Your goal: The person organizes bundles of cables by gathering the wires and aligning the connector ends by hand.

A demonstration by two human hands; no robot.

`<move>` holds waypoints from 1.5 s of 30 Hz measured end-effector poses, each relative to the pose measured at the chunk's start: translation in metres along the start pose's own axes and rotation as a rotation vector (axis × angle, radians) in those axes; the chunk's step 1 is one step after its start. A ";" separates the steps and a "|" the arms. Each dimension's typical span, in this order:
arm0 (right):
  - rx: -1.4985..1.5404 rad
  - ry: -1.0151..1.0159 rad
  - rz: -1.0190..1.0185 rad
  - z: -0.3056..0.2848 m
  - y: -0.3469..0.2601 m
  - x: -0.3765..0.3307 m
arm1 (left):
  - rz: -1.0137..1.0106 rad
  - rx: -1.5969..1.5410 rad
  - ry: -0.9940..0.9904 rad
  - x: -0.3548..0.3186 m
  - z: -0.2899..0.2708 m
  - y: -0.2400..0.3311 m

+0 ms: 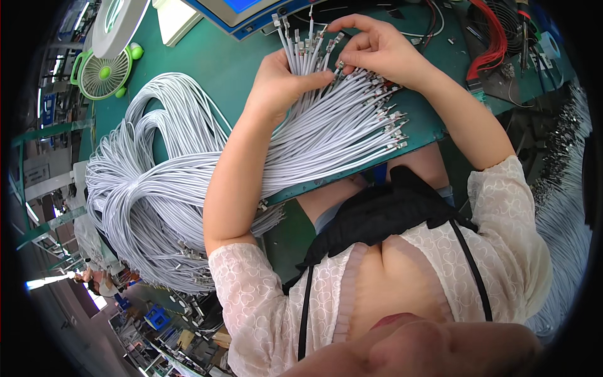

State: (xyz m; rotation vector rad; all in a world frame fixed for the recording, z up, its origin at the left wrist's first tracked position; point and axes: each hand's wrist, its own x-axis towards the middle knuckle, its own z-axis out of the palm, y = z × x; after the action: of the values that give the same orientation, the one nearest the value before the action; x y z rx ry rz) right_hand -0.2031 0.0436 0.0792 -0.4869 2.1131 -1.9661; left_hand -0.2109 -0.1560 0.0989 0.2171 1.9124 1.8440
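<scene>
A large bundle of white cables (326,147) lies across the green table, with small connectors on the ends to the right. My left hand (276,81) is wrapped around a smaller bunch of upright cables (304,60), its thumb reaching across them. Close by on the right, my right hand (386,53) pinches one cable (340,65) near its connector between thumb and a curled finger. Its index finger is raised and bent above. The palm side of my left hand is hidden.
Looped coils (125,182) of the same cables hang over the table's left edge. A green fan (103,74) and a magnifier lamp (119,25) stand at the far left. Behind my hands is a blue-framed device (242,19); red wires (487,44) lie at the far right.
</scene>
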 end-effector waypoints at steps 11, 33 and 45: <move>0.090 0.055 -0.099 -0.009 0.006 0.003 | 0.058 -0.114 0.035 0.001 0.007 -0.005; -0.205 -0.030 -0.051 -0.001 0.005 0.001 | -0.032 -0.018 0.012 0.003 0.001 -0.004; -0.117 0.070 -0.088 0.001 0.002 0.000 | 0.007 -0.033 0.032 0.005 0.003 -0.007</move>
State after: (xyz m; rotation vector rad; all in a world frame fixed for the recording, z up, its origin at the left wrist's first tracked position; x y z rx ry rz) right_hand -0.2033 0.0430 0.0771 -0.5481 2.2974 -1.9394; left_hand -0.2125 -0.1523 0.0912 0.1842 1.9036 1.8928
